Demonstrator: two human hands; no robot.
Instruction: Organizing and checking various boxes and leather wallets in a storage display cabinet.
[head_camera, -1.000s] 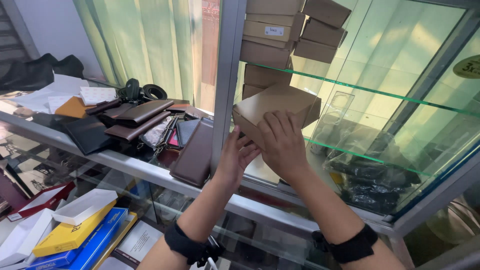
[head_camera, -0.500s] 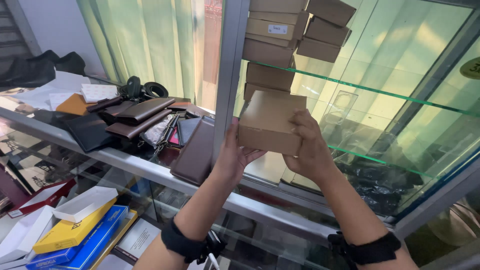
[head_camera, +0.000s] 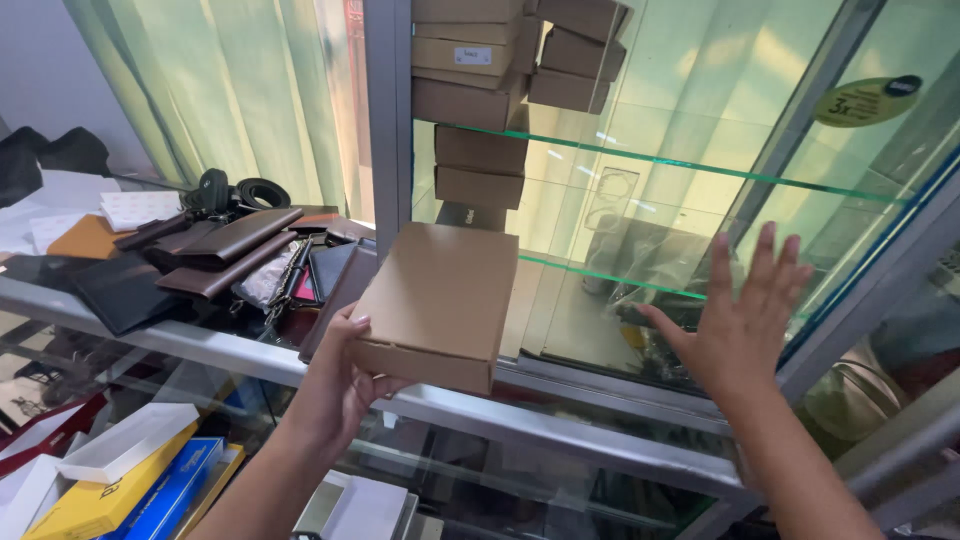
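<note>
My left hand (head_camera: 335, 385) grips a flat brown cardboard box (head_camera: 440, 300) by its lower left corner and holds it in front of a glass display cabinet. My right hand (head_camera: 740, 325) is off the box, fingers spread wide, raised before the cabinet's glass to the right. Inside the cabinet, matching brown boxes (head_camera: 480, 70) are stacked on a green glass shelf (head_camera: 680, 165), with a few more boxes (head_camera: 478, 170) below it.
A glass counter (head_camera: 150, 335) at the left carries dark leather wallets (head_camera: 225, 250), belts (head_camera: 235, 190) and paper. Under it lie yellow, blue and white boxes (head_camera: 120, 480). Dark goods in clear bags (head_camera: 640, 270) lie on the cabinet's lower shelf. A metal post (head_camera: 388, 120) frames the cabinet.
My right hand has let go of the box and moved out to the right with fingers spread. The box has dropped lower and now rests in my left hand alone.
</note>
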